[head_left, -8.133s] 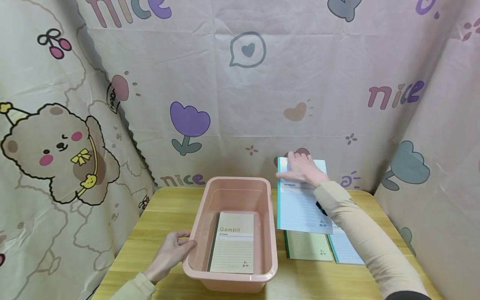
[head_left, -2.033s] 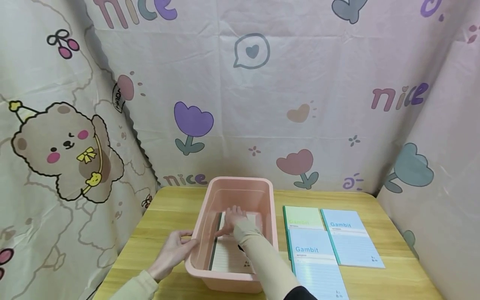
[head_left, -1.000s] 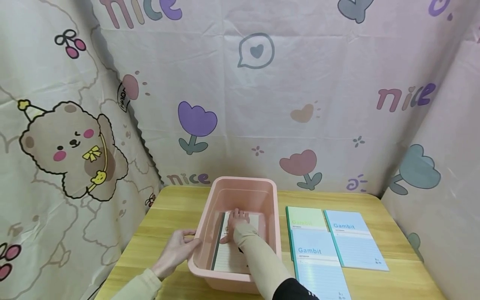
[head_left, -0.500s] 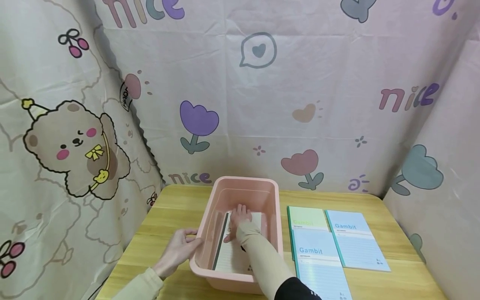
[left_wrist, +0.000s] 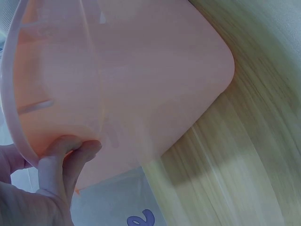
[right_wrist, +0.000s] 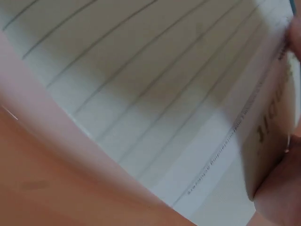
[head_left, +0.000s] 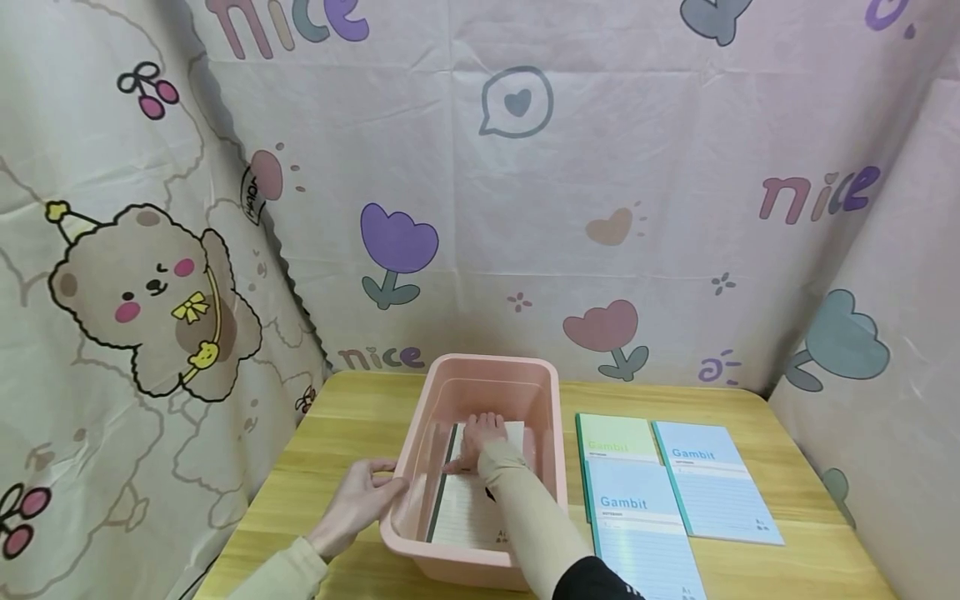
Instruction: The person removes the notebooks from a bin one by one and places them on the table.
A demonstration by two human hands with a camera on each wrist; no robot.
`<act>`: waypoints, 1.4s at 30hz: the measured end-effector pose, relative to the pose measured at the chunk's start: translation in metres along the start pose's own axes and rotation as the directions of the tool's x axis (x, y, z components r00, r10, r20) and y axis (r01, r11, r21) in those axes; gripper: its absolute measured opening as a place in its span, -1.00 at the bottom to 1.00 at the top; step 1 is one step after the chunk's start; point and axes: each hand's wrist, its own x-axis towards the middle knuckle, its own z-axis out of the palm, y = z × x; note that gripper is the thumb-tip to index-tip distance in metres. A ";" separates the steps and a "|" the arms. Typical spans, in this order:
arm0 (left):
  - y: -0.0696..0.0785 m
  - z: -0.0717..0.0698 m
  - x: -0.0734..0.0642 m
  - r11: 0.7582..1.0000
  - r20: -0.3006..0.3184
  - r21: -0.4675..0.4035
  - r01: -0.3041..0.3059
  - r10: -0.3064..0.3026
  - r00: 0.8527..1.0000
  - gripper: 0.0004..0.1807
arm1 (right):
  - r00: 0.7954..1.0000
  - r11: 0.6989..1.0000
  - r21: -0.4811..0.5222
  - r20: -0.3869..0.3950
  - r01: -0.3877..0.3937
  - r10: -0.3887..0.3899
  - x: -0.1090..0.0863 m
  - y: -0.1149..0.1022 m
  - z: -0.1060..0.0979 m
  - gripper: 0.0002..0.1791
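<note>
My left hand (head_left: 362,502) grips the left rim of a pink plastic bin (head_left: 397,540); in the left wrist view the fingers (left_wrist: 77,157) curl against its outer wall. Inside the bin lies a cream Gambit notebook (head_left: 459,512) with a dark spine on the left. My right hand (head_left: 480,440) reaches in and grips the notebook's upper part, thumb near the spine and fingers toward the far edge. The right wrist view shows the lined cover (right_wrist: 141,94) bending up between thumb and fingers (right_wrist: 277,188). My forearm covers part of the notebook and the bin's right rim.
Right of the bin on the wooden table (head_left: 345,417), a blue notebook (head_left: 637,517) overlaps a green notebook (head_left: 615,429). Another blue notebook (head_left: 720,492) lies to their right. A printed curtain (head_left: 510,208) hangs behind the table and at both sides.
Earlier my right hand held a blue notebook up at the right; it now lies over the green one. The right hand has since moved into the bin onto the cream notebook. Left hand unchanged.
</note>
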 end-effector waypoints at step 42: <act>0.000 0.001 0.003 1.000 -0.006 -0.022 0.005 -0.005 1.000 -0.49 | 0.984 0.982 0.105 -0.099 0.160 -0.150 -0.009 0.028 -0.183 -0.19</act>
